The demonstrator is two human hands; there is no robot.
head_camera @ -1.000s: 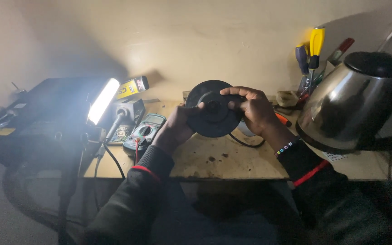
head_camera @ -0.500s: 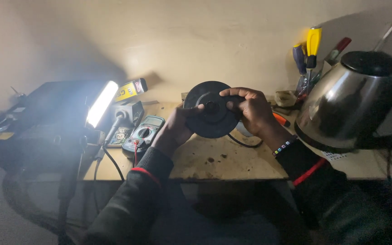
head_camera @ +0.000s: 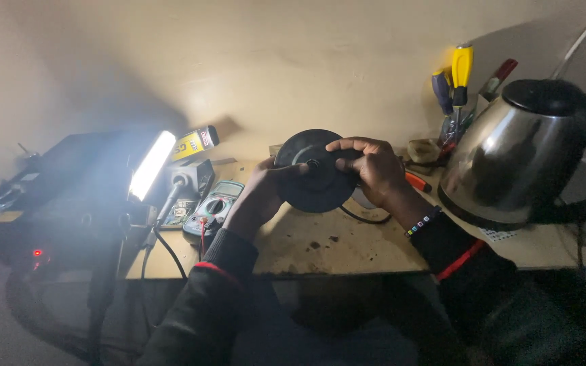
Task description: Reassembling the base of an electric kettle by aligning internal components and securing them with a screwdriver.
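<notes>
A round black kettle base (head_camera: pixel 313 177) is held upright above the wooden workbench (head_camera: pixel 347 244), its flat face turned toward me. My left hand (head_camera: pixel 260 196) grips its left lower edge from behind. My right hand (head_camera: pixel 369 166) wraps over its right side, fingers curled across the face near the centre. A black cord (head_camera: pixel 361 217) trails from the base onto the bench. A stainless steel kettle (head_camera: pixel 510 159) with a black lid and handle stands to the right of my right hand.
A bright lamp bar (head_camera: pixel 149 165) glares at the left. Near it lie a multimeter (head_camera: pixel 213 210), a yellow glue tube (head_camera: pixel 194 142) and a dark equipment box (head_camera: pixel 55 196). Screwdrivers (head_camera: pixel 457 78) stand against the wall behind the kettle.
</notes>
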